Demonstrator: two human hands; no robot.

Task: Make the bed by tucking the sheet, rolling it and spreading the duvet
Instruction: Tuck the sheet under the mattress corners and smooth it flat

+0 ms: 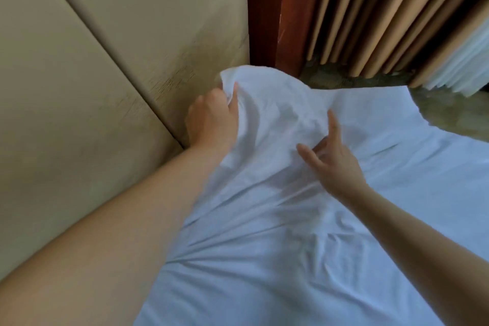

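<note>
Our left hand (211,119) grips a bunched corner of the white sheet (264,246), raised beside the beige padded headboard (79,87). Our right hand (334,159) is spread open over the crumpled cloth; we cannot tell whether it touches. The sheet lies across the bed, its creases fanning toward the raised corner.

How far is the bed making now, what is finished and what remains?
Done: the white sheet lies spread over the bed, wrinkled. In hand: the left hand holds its raised corner in a grip beside the headboard, not yet tucked; the right hand is open over the cloth. Left: tucking this corner, the rolling, and the duvet, which is not in view.
</note>
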